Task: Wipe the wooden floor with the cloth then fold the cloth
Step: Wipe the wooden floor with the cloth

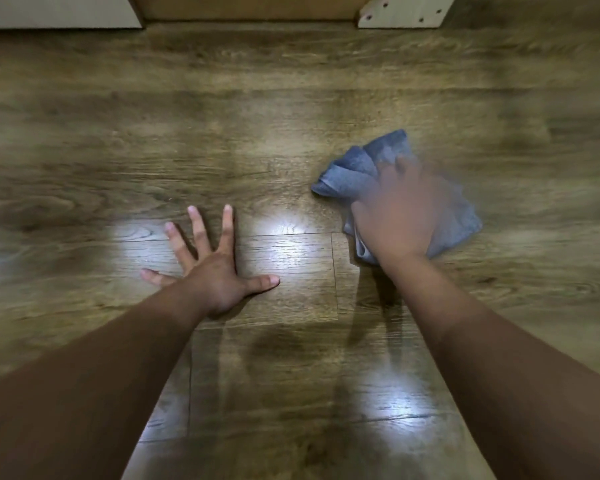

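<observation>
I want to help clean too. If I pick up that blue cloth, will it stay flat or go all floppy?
Probably floppy: the cloth is bunched in soft folds under the right hand. It looks light, since one hand moves it. It likely slides easily on the shiny floor.

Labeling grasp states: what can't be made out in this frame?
Head view only:
- Right hand: motion-blurred; finger positions on the cloth unreadable.
- Cloth: the part under the hand is hidden, right edge smeared.
- Left hand: spread on the floor; palm contact is hidden underneath.
- Furniture at top: cropped by the frame edge.
</observation>
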Motion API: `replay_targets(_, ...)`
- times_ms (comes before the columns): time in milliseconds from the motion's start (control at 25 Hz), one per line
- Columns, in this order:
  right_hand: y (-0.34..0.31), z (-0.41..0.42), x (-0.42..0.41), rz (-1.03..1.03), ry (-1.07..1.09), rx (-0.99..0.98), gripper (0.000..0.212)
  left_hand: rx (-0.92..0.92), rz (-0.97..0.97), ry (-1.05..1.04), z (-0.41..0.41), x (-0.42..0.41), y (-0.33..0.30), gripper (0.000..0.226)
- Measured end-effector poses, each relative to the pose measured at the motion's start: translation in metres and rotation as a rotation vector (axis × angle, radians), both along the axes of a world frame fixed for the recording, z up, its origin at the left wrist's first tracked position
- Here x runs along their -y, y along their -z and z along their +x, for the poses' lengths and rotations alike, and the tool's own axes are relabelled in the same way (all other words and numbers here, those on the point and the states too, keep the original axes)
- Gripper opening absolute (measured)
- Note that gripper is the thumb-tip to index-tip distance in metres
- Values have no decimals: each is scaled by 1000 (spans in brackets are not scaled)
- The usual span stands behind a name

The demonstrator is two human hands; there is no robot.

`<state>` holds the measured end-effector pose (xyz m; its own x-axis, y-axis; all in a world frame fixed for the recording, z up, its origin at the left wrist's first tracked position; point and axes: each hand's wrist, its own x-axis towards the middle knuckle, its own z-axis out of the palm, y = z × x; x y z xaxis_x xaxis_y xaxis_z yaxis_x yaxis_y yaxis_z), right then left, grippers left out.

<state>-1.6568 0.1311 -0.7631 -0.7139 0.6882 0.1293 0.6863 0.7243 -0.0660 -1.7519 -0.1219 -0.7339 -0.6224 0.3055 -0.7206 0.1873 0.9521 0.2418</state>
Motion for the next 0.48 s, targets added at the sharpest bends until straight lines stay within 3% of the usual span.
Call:
replay_targets(240, -9, 32, 127, -135, 35, 19, 76, 36, -22, 1, -1, -3, 0, 136)
replay_targets(360, -12, 53, 230, -195, 65, 52, 80, 62, 113, 6, -7, 14, -7, 104)
replay_targets(480, -13, 50, 255, -202, 135, 58, 81, -274, 380, 74, -24, 86, -10, 66)
